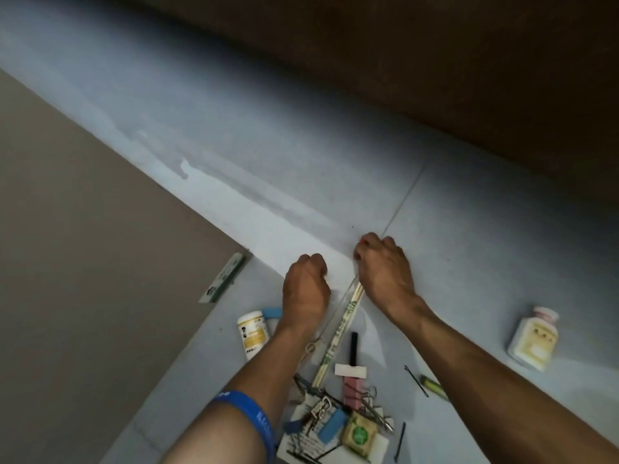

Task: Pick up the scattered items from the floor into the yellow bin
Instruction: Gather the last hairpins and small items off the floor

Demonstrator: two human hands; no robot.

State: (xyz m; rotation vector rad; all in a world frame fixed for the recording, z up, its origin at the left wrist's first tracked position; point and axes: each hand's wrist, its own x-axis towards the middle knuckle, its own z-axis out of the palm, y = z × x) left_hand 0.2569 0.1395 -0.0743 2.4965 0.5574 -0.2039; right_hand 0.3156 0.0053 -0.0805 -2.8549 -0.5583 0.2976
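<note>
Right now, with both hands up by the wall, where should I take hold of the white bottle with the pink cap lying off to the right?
Grip the white bottle with the pink cap across its flat yellow-labelled body, below the cap, coming straight down from above. It lies on its side on the grey floor with bare space all round, so fingers can straddle both long edges.

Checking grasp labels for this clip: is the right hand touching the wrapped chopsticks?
Touching. The head view shows the right hand with fingers curled round the top end of the wrapped chopsticks, which slant down toward the clutter.
</note>
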